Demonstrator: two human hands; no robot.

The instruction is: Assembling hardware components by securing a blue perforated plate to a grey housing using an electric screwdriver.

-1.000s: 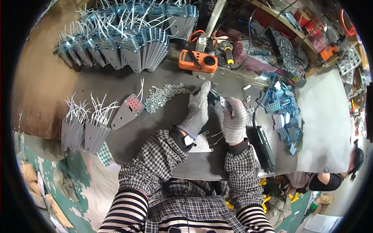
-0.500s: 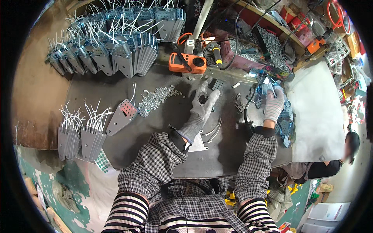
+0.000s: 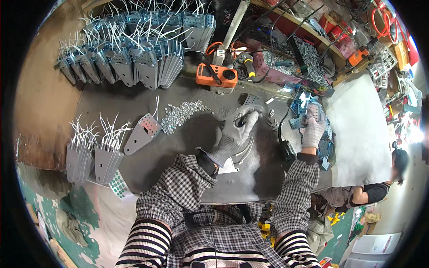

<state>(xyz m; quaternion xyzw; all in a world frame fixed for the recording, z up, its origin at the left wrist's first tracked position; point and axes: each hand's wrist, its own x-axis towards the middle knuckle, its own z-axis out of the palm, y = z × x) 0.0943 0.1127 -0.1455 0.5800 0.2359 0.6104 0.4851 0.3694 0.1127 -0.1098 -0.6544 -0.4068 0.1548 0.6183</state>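
My right hand [image 3: 314, 130], in a pale knit glove, grips a small perforated metal plate [image 3: 313, 110] over a pile of bluish perforated plates [image 3: 328, 142]. My left hand [image 3: 241, 127], in a grey glove, hovers over the middle of the dark table with fingers curled toward the thumb; whatever lies inside them is hidden. Partly under its wrist rests a light grey plate [image 3: 228, 167] with white wires. Another perforated plate [image 3: 251, 99] lies just beyond the left hand. Left of it spreads a heap of small nuts [image 3: 179, 115], beside a grey bracket with wires [image 3: 142, 134].
Rows of wired grey brackets [image 3: 120, 64] stand at the far left, with two bundles [image 3: 107, 163] nearer. An orange device [image 3: 216, 76] sits at the back beside a bin of screws [image 3: 308, 56]. A black cable [image 3: 281, 129] crosses near my right hand. Another person [image 3: 375, 194] is at right.
My left hand has curled its spread fingers and shifted slightly right and nearer. My right hand has moved a little nearer, and a perforated plate now shows in its grip.
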